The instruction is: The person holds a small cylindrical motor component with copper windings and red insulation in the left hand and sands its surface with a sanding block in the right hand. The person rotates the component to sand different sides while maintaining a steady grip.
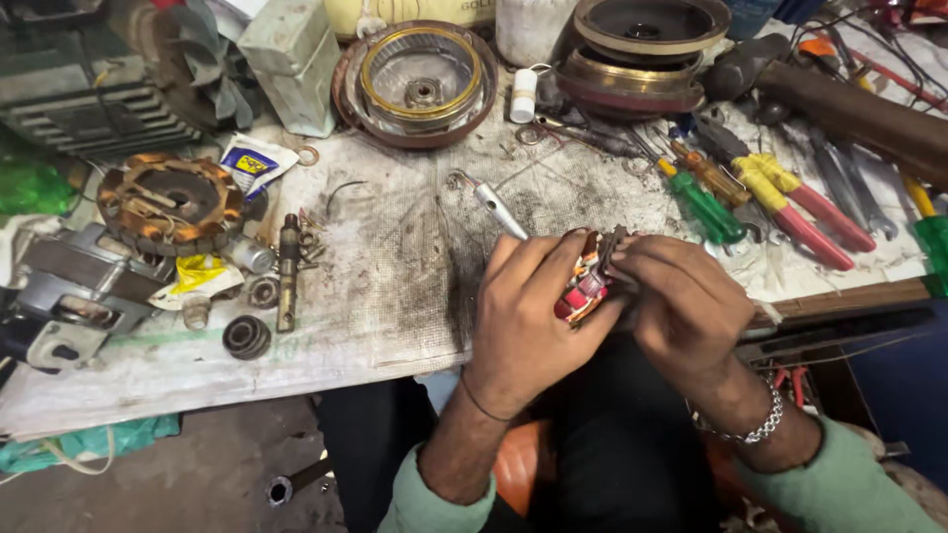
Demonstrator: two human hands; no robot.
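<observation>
Far left of the hands lay a copper-wound stator (170, 200) and a steel shaft (287, 271) on the stained bench (395, 296). The left hand (528, 316) and right hand (681, 308) both closed around a small red wound component (583, 291), held just over the bench's near edge. It appeared light, rigid, with fragile windings; best gripped by its body. Pliers (800, 207) crowded the right; open room remained ahead.

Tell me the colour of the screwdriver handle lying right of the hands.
Green screwdriver handle, clearest in the head view.
</observation>
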